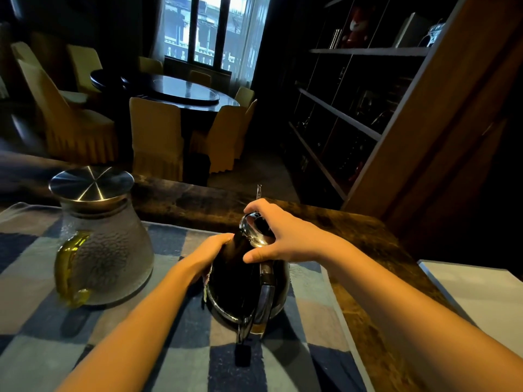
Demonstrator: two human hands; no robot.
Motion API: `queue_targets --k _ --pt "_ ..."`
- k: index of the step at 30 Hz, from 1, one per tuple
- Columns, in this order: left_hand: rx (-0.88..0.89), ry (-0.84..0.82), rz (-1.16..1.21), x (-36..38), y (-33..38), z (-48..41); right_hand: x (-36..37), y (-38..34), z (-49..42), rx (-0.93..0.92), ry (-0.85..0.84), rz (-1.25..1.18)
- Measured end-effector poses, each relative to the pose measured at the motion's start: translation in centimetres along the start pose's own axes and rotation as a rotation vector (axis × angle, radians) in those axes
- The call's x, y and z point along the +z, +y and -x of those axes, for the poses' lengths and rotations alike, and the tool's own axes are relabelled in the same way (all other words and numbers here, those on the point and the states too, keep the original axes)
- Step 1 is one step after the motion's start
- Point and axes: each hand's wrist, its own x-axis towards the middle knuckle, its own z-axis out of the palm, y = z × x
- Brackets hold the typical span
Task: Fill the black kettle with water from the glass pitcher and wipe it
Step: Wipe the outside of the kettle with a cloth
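Note:
The black kettle (240,290) stands upright on a checked cloth (175,360), its chrome handle facing me. My right hand (278,236) is closed over the kettle's shiny lid at the top. My left hand (210,254) presses against the kettle's left side; a bit of cloth shows under its palm, mostly hidden. The glass pitcher (106,247) with a steel lid and a yellow-green handle stands to the left on the same cloth, apart from the kettle.
The cloth lies on a dark wooden table (365,236) whose far edge runs behind the kettle. A white board (478,295) sits at the right. Shelves (353,108) rise at the right rear; covered chairs (155,131) surround a round table beyond.

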Motion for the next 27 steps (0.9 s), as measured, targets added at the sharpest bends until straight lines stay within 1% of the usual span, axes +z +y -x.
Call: queue_targets --k 3,6,7,11,13,16,18,20,21,23,27 --pt "0.030 0.041 0.093 -0.1 -1.5 0.4 0.1 0.1 0.0 -0.009 0.008 -0.011" --pt "0.234 0.215 -0.085 -1.2 -4.2 1.5 0.2 0.3 -0.1 -0.022 0.009 -0.011" --pt "0.286 0.278 -0.107 -1.3 -5.1 2.5 0.1 0.4 -0.1 -0.024 0.006 -0.015" --pt "0.368 0.457 -0.076 0.4 -7.7 6.9 0.1 0.5 -0.2 -0.030 0.004 -0.021" --pt "0.438 0.522 -0.073 2.2 -8.4 8.8 0.3 0.4 -0.1 -0.027 0.019 -0.019" --pt "0.557 0.497 -0.082 5.9 -9.6 10.6 0.5 0.4 0.1 -0.022 0.044 -0.002" --pt "0.652 0.529 -0.148 7.6 -10.2 11.0 0.6 0.4 0.4 -0.023 0.062 0.007" --pt "0.670 0.597 -0.170 7.5 -9.9 10.6 0.8 0.4 0.6 -0.033 0.087 0.014" --pt "0.675 0.605 -0.168 7.0 -9.5 10.3 0.9 0.4 0.6 -0.037 0.094 0.014" --pt "0.702 0.581 -0.189 6.2 -8.3 9.7 1.1 0.5 0.6 -0.037 0.102 0.015" --pt "0.749 0.532 -0.311 5.2 -7.3 9.0 1.3 0.5 0.6 -0.030 0.116 0.035"
